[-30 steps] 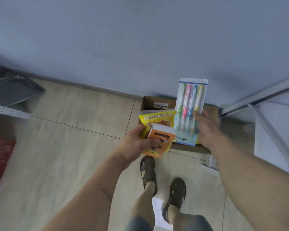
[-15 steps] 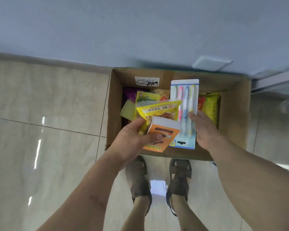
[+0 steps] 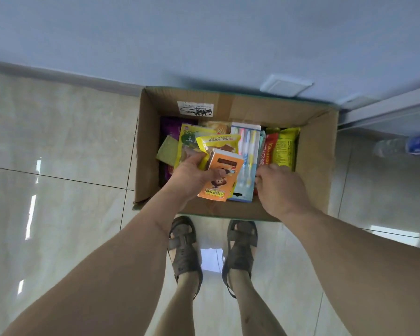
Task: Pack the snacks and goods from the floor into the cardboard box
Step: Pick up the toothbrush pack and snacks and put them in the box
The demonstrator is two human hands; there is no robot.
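The step in hand is the drop-off: both hands are over the open cardboard box (image 3: pixel 315 166), which stands on the floor (image 3: pixel 58 141) against the wall, just ahead of the person's sandalled feet.

The left hand (image 3: pixel 192 175) grasps two items together, an orange carton (image 3: pixel 222 175) and a yellow snack pouch (image 3: pixel 218 141) behind it; the thumb lies across the carton's face and the fingers curl underneath. Both are above the goods already packed, not yet let go.

The right hand (image 3: pixel 280 187) is at the lower right edge of the toothbrush pack (image 3: pixel 246 156), which stands tilted inside the box, just left of these fingers and just right of the carton. The fingers are bent, but whether they pinch the card or have released it cannot be told, since the hand's back hides the fingertips.

Beyond the right fingers stand red and yellow packets (image 3: pixel 280 151) on end; beyond the left fingers lie a green pouch (image 3: pixel 188 139) and other snacks.

The next move likely calls for settling the toothbrush pack flat or against the packets, then lowering the left hand and opening it over a free gap, so that carton and pouch do not slide off the heap.
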